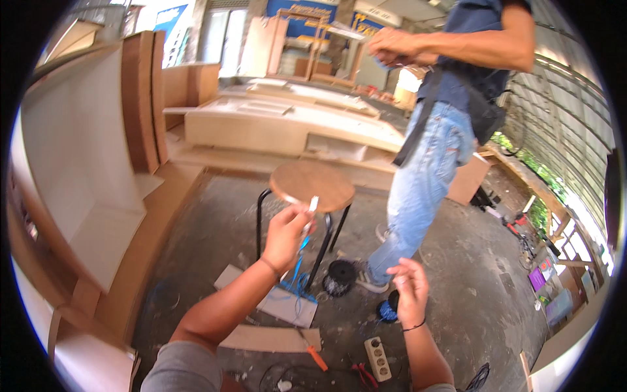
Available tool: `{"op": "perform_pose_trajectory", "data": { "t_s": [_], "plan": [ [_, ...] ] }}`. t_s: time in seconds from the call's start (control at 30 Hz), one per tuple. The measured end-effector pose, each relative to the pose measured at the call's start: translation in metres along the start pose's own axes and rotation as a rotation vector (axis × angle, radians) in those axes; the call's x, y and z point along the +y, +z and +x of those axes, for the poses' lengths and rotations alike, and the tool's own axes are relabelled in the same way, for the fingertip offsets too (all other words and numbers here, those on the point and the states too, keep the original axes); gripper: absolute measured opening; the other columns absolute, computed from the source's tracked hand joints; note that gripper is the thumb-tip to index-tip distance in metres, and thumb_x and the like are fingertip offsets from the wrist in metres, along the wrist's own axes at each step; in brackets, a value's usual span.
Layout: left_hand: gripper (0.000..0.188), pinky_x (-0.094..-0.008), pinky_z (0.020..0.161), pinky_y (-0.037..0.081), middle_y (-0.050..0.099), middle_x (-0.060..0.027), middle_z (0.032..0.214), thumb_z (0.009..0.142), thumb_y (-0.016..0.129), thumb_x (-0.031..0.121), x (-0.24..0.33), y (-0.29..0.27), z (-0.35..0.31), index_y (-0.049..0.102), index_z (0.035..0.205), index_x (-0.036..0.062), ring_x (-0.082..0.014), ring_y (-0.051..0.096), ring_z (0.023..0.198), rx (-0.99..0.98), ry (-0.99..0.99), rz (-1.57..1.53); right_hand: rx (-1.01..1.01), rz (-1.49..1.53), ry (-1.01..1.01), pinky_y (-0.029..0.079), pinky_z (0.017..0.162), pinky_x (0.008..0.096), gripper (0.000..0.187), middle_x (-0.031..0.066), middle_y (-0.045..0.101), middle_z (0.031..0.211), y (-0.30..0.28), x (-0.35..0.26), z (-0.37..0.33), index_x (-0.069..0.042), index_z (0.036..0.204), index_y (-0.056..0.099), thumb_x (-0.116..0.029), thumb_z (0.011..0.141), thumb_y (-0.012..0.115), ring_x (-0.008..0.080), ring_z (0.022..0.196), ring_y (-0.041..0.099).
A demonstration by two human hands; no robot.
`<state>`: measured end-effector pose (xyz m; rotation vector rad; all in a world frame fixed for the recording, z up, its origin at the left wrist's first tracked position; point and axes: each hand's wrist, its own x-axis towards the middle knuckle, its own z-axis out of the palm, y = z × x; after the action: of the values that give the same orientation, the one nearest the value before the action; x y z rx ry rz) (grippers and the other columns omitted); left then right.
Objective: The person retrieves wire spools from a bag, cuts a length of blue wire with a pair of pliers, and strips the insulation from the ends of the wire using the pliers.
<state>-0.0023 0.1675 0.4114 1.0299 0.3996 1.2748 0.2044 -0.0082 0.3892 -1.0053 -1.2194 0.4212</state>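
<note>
My left hand [285,236] is raised in front of the stool and pinches a small white strip-like piece [314,204], its end sticking up past the fingers. Blue ribbon-like strands [299,266] hang just below that hand, though whether they join the white piece I cannot tell. Lower and to the right, my right hand [411,291] has its fingers curled together; what they hold, if anything, is too small to make out. The round wooden stool [312,183] on black legs stands just beyond my left hand.
A co-worker in jeans [428,176] stands ahead right. On the floor are a black spool [339,277], a blue-wound spool [387,311], a power strip [377,359], red-handled pliers [366,375], an orange-handled tool [317,358] and boards [271,338]. Cabinet panels [85,163] rise at left.
</note>
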Motion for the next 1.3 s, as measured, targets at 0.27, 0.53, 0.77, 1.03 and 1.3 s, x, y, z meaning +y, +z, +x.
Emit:
{"op": "perform_pose_trajectory", "data": {
  "t_s": [0.27,0.53,0.77,1.03,1.3],
  "plan": [
    [0.007,-0.0202,0.061,0.041,0.058,0.0009,0.076,0.085,0.058,0.012,0.001,-0.002,-0.001,0.059,0.085,0.0050,-0.0067,0.055,0.071,-0.018,0.076,0.014,0.004,-0.067,-0.037,0.038,0.071,0.0216,0.036,0.0078,0.060,0.094,0.004,0.004,-0.001,0.001,0.116,0.048,-0.015,0.085,0.056,0.0069,0.079,0.049],
    [0.007,-0.0227,0.062,0.039,0.058,-0.0009,0.075,0.085,0.056,0.011,0.004,0.002,-0.007,0.058,0.084,0.0042,-0.0078,0.052,0.069,-0.031,0.100,0.089,0.003,-0.057,-0.029,0.035,0.063,0.0197,0.035,0.0074,0.061,0.092,0.002,0.005,-0.003,0.000,0.115,0.049,-0.016,0.085,0.058,0.0040,0.070,0.043],
    [0.009,-0.0240,0.065,0.041,0.058,-0.0024,0.076,0.084,0.057,0.012,0.001,0.006,-0.007,0.058,0.084,0.0027,-0.0099,0.054,0.071,-0.024,0.096,0.091,0.021,-0.080,-0.002,0.041,0.070,0.0231,0.034,0.0073,0.062,0.093,-0.003,0.020,-0.006,0.000,0.113,0.050,-0.010,0.082,0.060,0.0105,0.079,0.055],
    [0.007,-0.0273,0.063,0.047,0.057,-0.0039,0.073,0.084,0.057,0.010,0.004,0.004,-0.007,0.056,0.081,0.0043,-0.0144,0.058,0.066,-0.017,0.037,-0.038,-0.735,-0.836,0.448,0.047,0.078,0.0368,0.033,0.0151,0.064,0.092,-0.039,0.142,-0.047,-0.006,0.100,0.060,-0.031,0.079,0.062,0.0288,0.089,0.060],
    [0.007,-0.0280,0.063,0.048,0.056,-0.0038,0.071,0.085,0.057,0.012,0.004,-0.004,-0.004,0.055,0.082,0.0057,-0.0139,0.057,0.064,-0.007,0.019,-0.038,-1.173,-1.000,0.590,0.045,0.079,0.0414,0.046,0.0173,0.063,0.090,-0.071,0.224,-0.122,-0.005,0.095,0.063,-0.047,0.079,0.055,0.0329,0.089,0.059]
  ]
}}
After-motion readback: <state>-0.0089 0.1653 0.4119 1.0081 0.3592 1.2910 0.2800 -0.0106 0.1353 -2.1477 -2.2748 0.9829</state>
